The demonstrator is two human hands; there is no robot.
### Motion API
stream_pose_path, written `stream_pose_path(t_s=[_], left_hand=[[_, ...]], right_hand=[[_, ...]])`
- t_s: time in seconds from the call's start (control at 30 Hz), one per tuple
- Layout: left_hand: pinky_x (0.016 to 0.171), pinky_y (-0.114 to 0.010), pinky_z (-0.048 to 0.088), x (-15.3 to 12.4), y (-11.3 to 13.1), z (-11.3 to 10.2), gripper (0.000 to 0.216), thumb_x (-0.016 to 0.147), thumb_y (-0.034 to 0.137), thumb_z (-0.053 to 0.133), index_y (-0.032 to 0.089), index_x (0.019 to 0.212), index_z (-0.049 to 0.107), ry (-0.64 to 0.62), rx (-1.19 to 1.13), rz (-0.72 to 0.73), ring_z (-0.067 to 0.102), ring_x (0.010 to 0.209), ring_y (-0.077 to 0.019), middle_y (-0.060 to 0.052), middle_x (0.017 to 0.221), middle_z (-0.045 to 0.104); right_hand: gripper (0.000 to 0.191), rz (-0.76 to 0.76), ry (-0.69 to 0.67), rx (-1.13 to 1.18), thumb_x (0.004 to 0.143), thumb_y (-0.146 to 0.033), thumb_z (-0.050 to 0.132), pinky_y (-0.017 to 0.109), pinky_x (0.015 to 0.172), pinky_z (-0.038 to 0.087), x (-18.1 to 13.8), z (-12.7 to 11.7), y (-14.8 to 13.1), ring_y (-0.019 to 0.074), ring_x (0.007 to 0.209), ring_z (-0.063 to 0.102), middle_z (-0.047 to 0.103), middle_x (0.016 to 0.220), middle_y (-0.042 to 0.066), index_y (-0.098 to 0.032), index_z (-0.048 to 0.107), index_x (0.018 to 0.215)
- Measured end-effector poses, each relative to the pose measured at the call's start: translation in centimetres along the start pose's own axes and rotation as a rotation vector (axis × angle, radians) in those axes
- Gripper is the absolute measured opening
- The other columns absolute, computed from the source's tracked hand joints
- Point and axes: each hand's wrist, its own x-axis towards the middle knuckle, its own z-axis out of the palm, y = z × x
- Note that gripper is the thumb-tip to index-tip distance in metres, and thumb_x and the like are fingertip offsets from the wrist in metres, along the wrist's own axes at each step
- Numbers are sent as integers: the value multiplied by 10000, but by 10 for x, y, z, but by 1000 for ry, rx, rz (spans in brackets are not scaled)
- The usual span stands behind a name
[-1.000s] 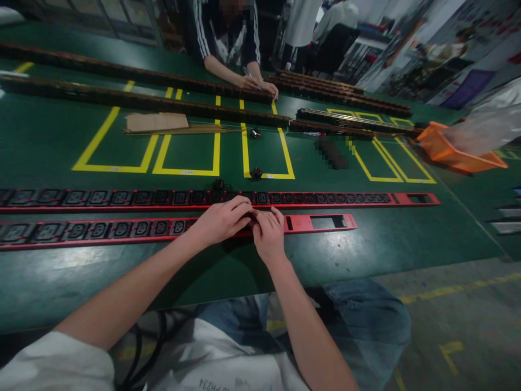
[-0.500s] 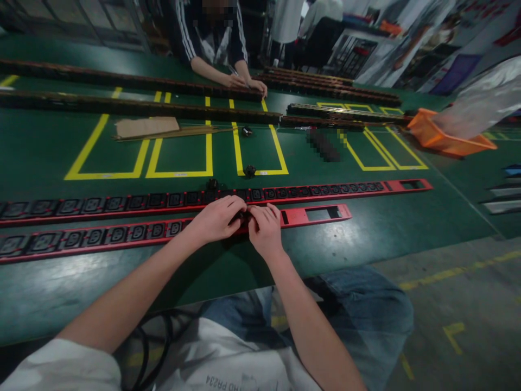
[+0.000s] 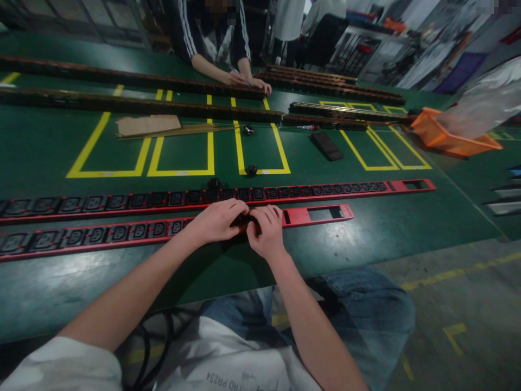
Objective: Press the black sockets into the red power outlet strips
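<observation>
A red power strip with a row of black sockets lies along the near edge of the table. Over its middle, my left hand is closed, with thumb and fingers bent together. Close beside it on the right, my right hand is also closed, fingertips nearly meeting those of the left. Something dark shows between the fingertips, mostly hidden, and I cannot make out its kind. A second, longer red power strip runs parallel just behind. Small black parts sit behind that strip.
Long dark strips cross the table farther back. A phone, a piece of cardboard and an orange bin with plastic bagging are there too. Across the table, a co-worker's hands rest by a dark strip, holding something thin.
The view has shifted slightly. My hands stay over the same part of the near strip, with small finger movements; more dark shows between the fingertips.
</observation>
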Motion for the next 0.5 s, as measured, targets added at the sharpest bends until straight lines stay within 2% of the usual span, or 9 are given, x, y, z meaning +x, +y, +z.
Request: stream_pose_path(t_s=[0.13, 0.33, 0.5], left_hand=[[788, -330, 515, 0, 1, -2, 204, 823, 205, 612, 213, 1018, 549, -12, 36, 9, 639, 904, -215, -50, 972, 667], [773, -347, 489, 2, 5, -4, 181, 809, 205, 596, 220, 975, 525, 23, 85, 16, 599, 930, -234, -62, 997, 645], [764, -367, 468, 2, 5, -9, 156, 811, 222, 582, 223, 951, 513, -22, 80, 47, 574, 870, -234, -52, 941, 629]], right_hand=[[167, -6, -25, 18, 893, -184, 496, 432, 936, 445, 1, 0, 0, 235, 868, 643, 706, 889, 59, -216, 616, 1005], [172, 5, -71, 13, 896, -177, 493, 424, 949, 438, 1, 2, 0, 218, 811, 633, 708, 869, 48, -214, 604, 1022], [151, -17, -70, 15, 874, -173, 505, 421, 935, 437, 2, 1, 0, 216, 788, 618, 683, 828, 39, -212, 593, 990]])
